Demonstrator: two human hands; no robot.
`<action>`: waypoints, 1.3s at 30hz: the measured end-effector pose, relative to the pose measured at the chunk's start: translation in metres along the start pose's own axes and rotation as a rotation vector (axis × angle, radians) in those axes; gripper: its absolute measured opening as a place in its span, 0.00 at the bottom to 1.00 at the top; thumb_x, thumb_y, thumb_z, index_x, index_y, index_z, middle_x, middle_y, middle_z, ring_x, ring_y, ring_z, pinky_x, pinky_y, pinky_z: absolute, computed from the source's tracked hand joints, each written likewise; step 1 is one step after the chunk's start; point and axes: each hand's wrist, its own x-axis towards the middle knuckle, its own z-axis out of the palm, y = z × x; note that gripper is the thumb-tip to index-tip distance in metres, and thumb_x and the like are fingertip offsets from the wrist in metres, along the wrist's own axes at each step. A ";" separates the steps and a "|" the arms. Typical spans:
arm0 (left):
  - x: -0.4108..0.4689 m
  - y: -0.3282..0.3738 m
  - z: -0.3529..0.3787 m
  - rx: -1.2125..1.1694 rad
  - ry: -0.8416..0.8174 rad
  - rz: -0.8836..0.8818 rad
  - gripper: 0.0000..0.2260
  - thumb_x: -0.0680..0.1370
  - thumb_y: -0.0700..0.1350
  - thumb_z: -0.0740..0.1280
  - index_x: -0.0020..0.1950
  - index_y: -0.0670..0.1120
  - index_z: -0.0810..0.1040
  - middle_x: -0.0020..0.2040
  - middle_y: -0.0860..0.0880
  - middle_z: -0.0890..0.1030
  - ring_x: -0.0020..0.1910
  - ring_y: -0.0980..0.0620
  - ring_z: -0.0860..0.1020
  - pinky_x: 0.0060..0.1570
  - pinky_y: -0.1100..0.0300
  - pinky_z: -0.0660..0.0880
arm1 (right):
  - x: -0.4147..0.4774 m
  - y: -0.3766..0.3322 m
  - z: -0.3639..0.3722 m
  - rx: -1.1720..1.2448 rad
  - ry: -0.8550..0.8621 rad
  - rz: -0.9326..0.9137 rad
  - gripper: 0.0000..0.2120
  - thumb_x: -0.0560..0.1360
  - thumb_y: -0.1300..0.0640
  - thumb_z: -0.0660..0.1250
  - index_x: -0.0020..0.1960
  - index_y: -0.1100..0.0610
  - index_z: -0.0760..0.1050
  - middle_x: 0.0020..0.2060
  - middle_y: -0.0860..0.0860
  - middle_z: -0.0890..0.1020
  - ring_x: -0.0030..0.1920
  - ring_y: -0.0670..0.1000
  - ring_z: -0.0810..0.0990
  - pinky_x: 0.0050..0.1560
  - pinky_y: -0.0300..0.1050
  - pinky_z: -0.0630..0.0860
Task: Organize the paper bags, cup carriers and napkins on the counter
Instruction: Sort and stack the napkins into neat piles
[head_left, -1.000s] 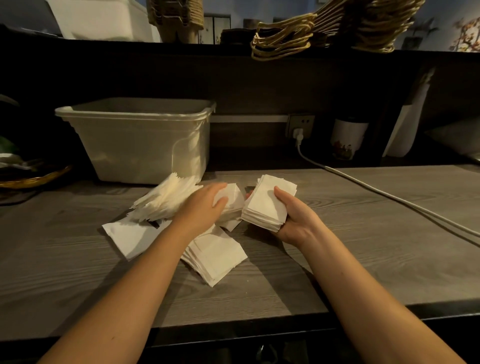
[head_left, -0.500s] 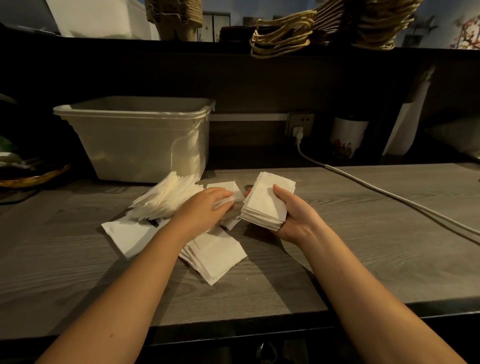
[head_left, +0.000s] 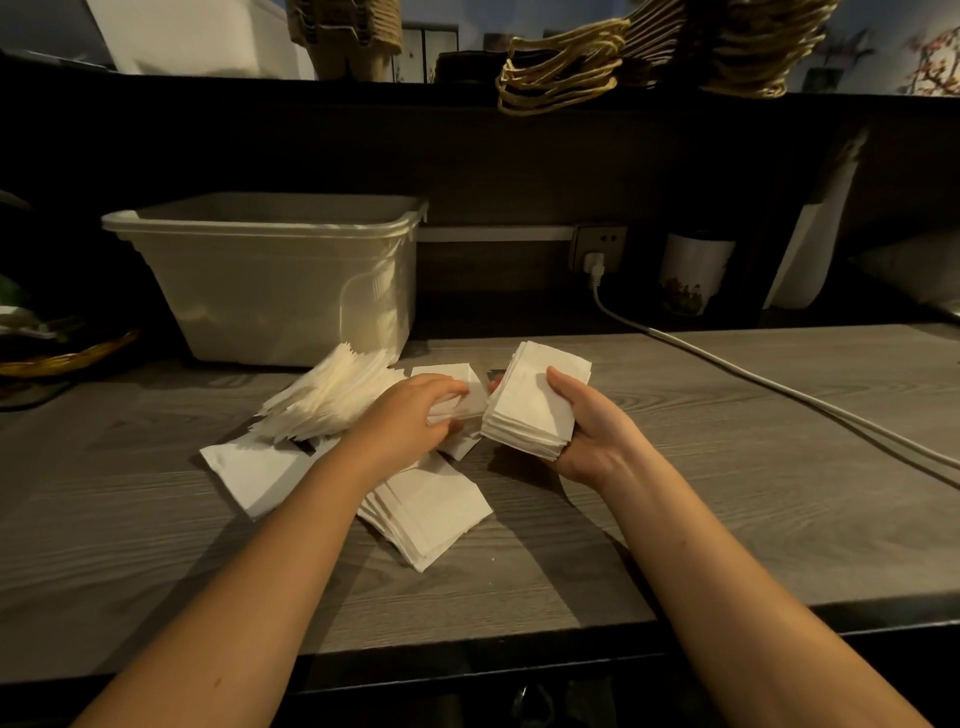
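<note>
Napkin duty update. My right hand (head_left: 587, 436) is wrapped around a thick stack of napkins (head_left: 530, 410), fingers curled underneath and thumb clamped on top, and it holds the stack tilted just above the counter (head_left: 727, 493). My left hand (head_left: 410, 415) has its fingers curled over a small bunch (head_left: 460, 397) of loose ones, gripping them right beside the stack, with the edges nearly touching.

How I'd do this bit well: slide the small bunch onto the top of the stack with the corners lined up. I'd ease the right thumb only enough to let them under, then clamp down again. These things look thin and slippery, so I figure a lazy grip makes the whole lot fan out. A tap of the long edge on the counter should square it up after.

Where the rest sits:
- A messy fanned pile (head_left: 332, 400) lies just left of my left hand, right up against it.
- A flat stack (head_left: 431, 514) lies nearer me than that hand, partly under my wrist.
- One flat white sheet (head_left: 254, 473) is further left, tucked partly under the fanned pile.

The plastic bin (head_left: 270, 291) is beyond my left hand at the back — my guess is that's where they go, but I can't tell. A cable (head_left: 779, 389) runs past well to the right of my right hand.
</note>
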 end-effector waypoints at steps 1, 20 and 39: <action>0.000 0.000 0.000 -0.001 0.014 0.006 0.21 0.78 0.38 0.63 0.69 0.51 0.70 0.69 0.53 0.68 0.67 0.55 0.66 0.61 0.66 0.61 | -0.001 0.000 0.000 -0.006 0.000 -0.003 0.23 0.78 0.55 0.61 0.71 0.59 0.63 0.59 0.63 0.78 0.56 0.64 0.78 0.48 0.63 0.76; -0.001 0.004 0.001 -0.033 0.052 -0.128 0.26 0.76 0.50 0.67 0.73 0.57 0.62 0.77 0.50 0.53 0.74 0.48 0.59 0.69 0.53 0.60 | -0.004 0.000 0.002 -0.105 0.051 -0.029 0.21 0.79 0.56 0.62 0.70 0.57 0.64 0.57 0.62 0.77 0.51 0.62 0.78 0.41 0.60 0.75; 0.000 0.005 0.005 0.134 0.064 -0.018 0.20 0.79 0.50 0.63 0.70 0.55 0.67 0.74 0.55 0.62 0.72 0.53 0.60 0.67 0.55 0.61 | -0.005 -0.001 0.002 -0.088 0.057 -0.028 0.17 0.79 0.55 0.61 0.66 0.59 0.67 0.51 0.61 0.78 0.47 0.61 0.78 0.40 0.60 0.73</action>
